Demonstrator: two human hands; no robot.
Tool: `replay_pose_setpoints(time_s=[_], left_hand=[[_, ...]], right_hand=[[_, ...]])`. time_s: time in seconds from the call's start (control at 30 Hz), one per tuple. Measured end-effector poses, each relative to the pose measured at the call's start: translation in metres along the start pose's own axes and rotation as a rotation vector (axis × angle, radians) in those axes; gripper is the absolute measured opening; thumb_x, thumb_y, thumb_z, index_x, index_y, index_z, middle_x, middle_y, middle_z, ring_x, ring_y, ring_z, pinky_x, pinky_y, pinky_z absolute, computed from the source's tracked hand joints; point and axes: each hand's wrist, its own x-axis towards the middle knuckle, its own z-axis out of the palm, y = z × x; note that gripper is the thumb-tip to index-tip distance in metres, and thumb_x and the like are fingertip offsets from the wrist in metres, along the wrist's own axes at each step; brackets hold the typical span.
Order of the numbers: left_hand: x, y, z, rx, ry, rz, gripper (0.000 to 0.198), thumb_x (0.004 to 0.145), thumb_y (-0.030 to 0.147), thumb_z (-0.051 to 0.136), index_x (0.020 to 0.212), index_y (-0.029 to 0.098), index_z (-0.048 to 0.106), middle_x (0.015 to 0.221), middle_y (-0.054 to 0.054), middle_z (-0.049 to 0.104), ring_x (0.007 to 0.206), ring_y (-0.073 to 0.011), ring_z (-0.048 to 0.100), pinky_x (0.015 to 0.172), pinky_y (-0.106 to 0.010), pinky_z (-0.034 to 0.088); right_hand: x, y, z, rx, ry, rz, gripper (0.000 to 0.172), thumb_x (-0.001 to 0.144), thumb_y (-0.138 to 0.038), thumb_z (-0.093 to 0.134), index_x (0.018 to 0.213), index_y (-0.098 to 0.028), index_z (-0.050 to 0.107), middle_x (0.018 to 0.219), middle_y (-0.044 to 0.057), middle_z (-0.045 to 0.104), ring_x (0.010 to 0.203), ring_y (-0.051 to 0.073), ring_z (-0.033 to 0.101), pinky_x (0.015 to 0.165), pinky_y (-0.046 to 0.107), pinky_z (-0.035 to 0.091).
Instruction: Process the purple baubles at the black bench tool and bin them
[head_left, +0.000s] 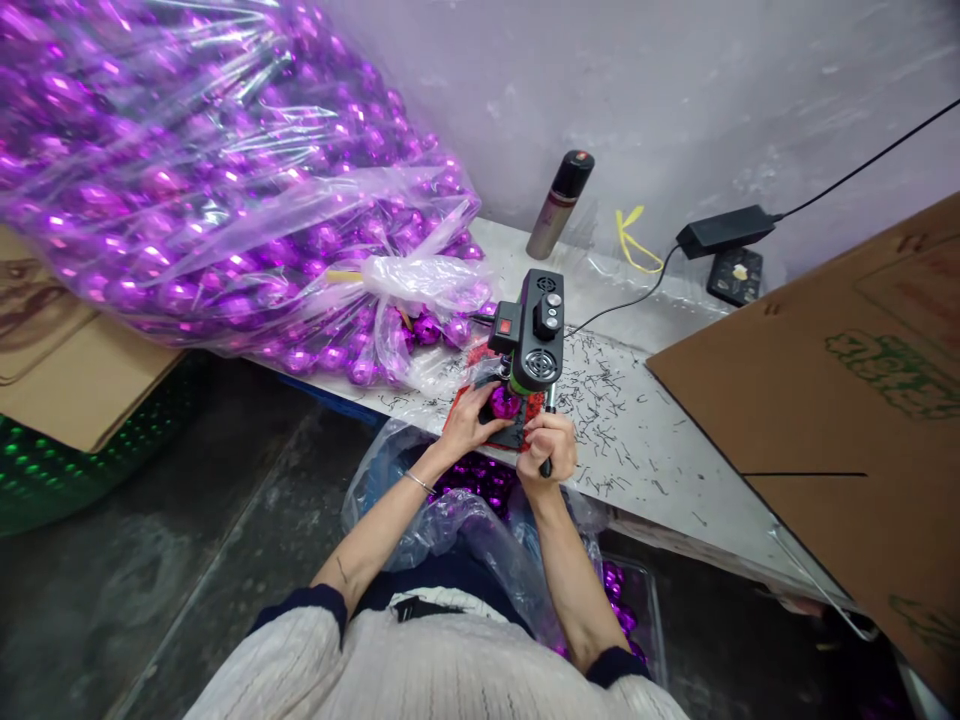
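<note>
A small black bench machine [531,345] with round grilles and a red switch stands on the worktable. Beneath its head sits a shiny purple ball [505,402], held between the thumb and fingers of my left hand [469,422]. My right hand [549,446] is closed around the machine's lever handle [546,467], whose black end pokes out below the fist. A red and black base [511,436] lies under the ball, partly covered by my hands. Whether the machine's tip touches the ball, I cannot tell.
A huge clear bag of purple balls [247,200] fills the left. An open plastic bag with more balls [480,485] hangs at my lap. Behind are a spray can [559,205] and a power adapter [726,231]. Black scraps [600,420] litter the table. A cardboard box [840,390] stands right.
</note>
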Motion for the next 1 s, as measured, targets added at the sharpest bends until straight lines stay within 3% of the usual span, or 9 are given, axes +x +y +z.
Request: replay_pose_setpoints(time_s=[0.33,0.43,0.57,0.63,0.73,0.87,0.93,1.0], left_hand=[[0.002,-0.002,0.0,0.0,-0.004,0.025,0.068,0.086,0.046,0.075,0.144,0.02,0.05,0.138,-0.016,0.065,0.13,-0.0312,0.062,0.117,-0.055,0.042],[0.004,-0.004,0.002,-0.014,-0.001,0.026,0.069,0.084,0.046,0.077,0.144,0.02,0.051,0.138,-0.016,0.065,0.13,-0.0317,0.062,0.116,-0.055,0.043],[0.004,-0.001,0.002,-0.027,0.018,0.016,0.072,0.084,0.045,0.078,0.145,0.021,0.049,0.138,-0.016,0.065,0.13,-0.0321,0.062,0.116,-0.056,0.043],[-0.006,0.005,-0.002,-0.008,0.053,0.044,0.074,0.087,0.044,0.075,0.149,0.022,0.043,0.141,-0.016,0.063,0.132,-0.0315,0.06,0.117,-0.057,0.042],[-0.04,0.016,-0.012,0.068,0.059,0.137,0.071,0.093,0.041,0.067,0.154,0.023,0.035,0.144,-0.017,0.059,0.136,-0.03,0.057,0.115,-0.054,0.045],[-0.09,0.027,-0.023,0.188,-0.133,0.281,0.074,0.09,0.048,0.07,0.152,0.021,0.04,0.145,-0.022,0.056,0.132,-0.0323,0.06,0.103,-0.049,0.054],[-0.095,0.026,-0.028,0.214,-0.171,0.306,0.083,0.082,0.061,0.073,0.149,0.019,0.045,0.143,-0.023,0.057,0.129,-0.0344,0.061,0.1,-0.05,0.055],[-0.075,0.02,-0.039,0.235,-0.099,0.276,0.073,0.086,0.063,0.067,0.143,0.019,0.051,0.139,-0.021,0.061,0.126,-0.0331,0.063,0.101,-0.05,0.054]], right_hand=[[-0.006,0.004,0.0,-0.065,-0.063,-0.058,0.026,0.101,-0.023,0.039,0.077,-0.023,0.051,0.073,-0.001,0.059,0.064,0.013,0.059,0.067,0.032,0.05],[0.013,-0.005,-0.005,-0.04,-0.059,-0.024,0.028,0.099,-0.021,0.04,0.073,-0.023,0.051,0.072,0.0,0.06,0.063,0.013,0.058,0.063,0.031,0.048],[0.057,-0.028,-0.013,-0.004,-0.075,0.201,0.032,0.099,-0.02,0.043,0.067,-0.023,0.049,0.064,-0.002,0.054,0.066,0.014,0.058,0.064,0.03,0.046],[0.072,-0.035,-0.014,0.007,-0.103,0.267,0.034,0.1,-0.022,0.044,0.066,-0.022,0.049,0.064,-0.002,0.053,0.064,0.013,0.057,0.064,0.03,0.045],[0.072,-0.037,-0.015,0.018,-0.091,0.252,0.034,0.099,-0.021,0.045,0.066,-0.022,0.048,0.065,-0.002,0.053,0.066,0.012,0.056,0.065,0.029,0.044],[0.054,-0.029,-0.014,0.011,-0.09,0.18,0.03,0.098,-0.018,0.046,0.068,-0.022,0.05,0.068,-0.001,0.057,0.068,0.013,0.058,0.066,0.03,0.045],[0.047,-0.026,-0.014,0.001,-0.096,0.155,0.029,0.098,-0.017,0.046,0.07,-0.022,0.051,0.069,-0.001,0.059,0.068,0.014,0.059,0.066,0.03,0.046],[0.044,-0.025,-0.014,-0.011,-0.102,0.136,0.028,0.098,-0.017,0.046,0.07,-0.022,0.051,0.069,0.0,0.059,0.067,0.014,0.059,0.065,0.031,0.045]])
